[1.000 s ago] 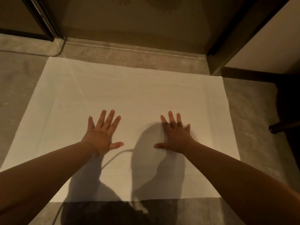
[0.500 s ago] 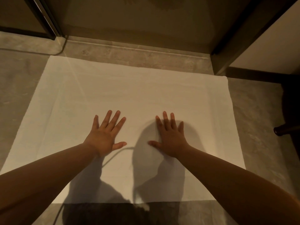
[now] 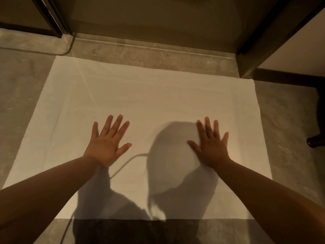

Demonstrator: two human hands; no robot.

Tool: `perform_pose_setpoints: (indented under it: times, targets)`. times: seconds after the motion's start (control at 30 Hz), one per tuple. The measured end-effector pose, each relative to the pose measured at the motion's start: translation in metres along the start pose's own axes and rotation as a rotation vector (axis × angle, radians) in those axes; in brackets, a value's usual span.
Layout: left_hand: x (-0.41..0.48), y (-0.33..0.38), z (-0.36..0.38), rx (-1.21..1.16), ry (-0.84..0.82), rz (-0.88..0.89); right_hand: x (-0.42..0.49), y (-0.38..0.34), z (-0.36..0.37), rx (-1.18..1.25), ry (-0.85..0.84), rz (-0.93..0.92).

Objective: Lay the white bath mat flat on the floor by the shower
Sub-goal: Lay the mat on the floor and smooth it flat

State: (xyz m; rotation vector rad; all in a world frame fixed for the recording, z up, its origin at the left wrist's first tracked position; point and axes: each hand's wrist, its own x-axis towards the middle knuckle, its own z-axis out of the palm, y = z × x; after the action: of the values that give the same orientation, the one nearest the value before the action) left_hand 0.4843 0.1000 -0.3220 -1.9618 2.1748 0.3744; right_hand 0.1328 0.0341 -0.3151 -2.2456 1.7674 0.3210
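Observation:
The white bath mat (image 3: 149, 95) lies spread flat on the grey stone floor, its far edge just short of the shower threshold (image 3: 151, 50). My left hand (image 3: 107, 143) rests palm down on the mat left of centre, fingers spread. Palm down on the mat right of centre is my right hand (image 3: 211, 145), fingers also apart. Neither hand grips any cloth. My shadow falls over the mat's near half.
The shower opening has a dark door frame at the left (image 3: 52, 16) and another at the right (image 3: 260, 37). A dark furniture leg (image 3: 314, 140) stands on the floor right of the mat. Bare grey floor (image 3: 21, 88) flanks both sides.
My right hand has slid to the right across the mat, away from the left hand. The left hand stays nearly in place.

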Motion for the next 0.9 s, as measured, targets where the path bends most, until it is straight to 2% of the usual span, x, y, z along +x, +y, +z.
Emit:
perform_pose_setpoints:
  times: [0.13,0.23,0.3,0.37,0.43,0.6,0.7,0.8,0.9]
  targets:
    - [0.003,0.008,-0.001,-0.03,0.033,-0.014,0.0,-0.006,-0.004,0.038,0.037,0.026]
    - [0.012,0.032,-0.004,-0.041,0.066,0.067,0.009,-0.042,-0.004,0.073,0.096,-0.126]
    - [0.017,0.045,-0.003,0.041,0.041,0.101,0.013,-0.062,0.0,0.022,0.043,-0.225]
    - [0.02,0.047,0.0,0.069,0.014,0.09,0.015,-0.063,0.003,-0.011,0.008,-0.232]
    - [0.018,0.04,0.002,0.057,0.017,0.103,0.017,-0.05,0.003,0.001,0.015,-0.178]
    - [0.011,0.022,0.001,0.045,0.017,0.07,0.02,0.006,-0.007,0.074,-0.027,0.144]
    - [0.011,0.024,-0.001,0.007,0.005,0.03,0.02,0.006,-0.015,0.117,-0.047,0.19]
    - [0.013,0.032,-0.007,-0.069,0.002,-0.003,0.018,-0.026,-0.019,0.16,0.051,0.082]
    - [0.016,0.039,-0.012,-0.018,-0.018,0.065,0.015,-0.061,-0.02,0.047,0.045,-0.134]
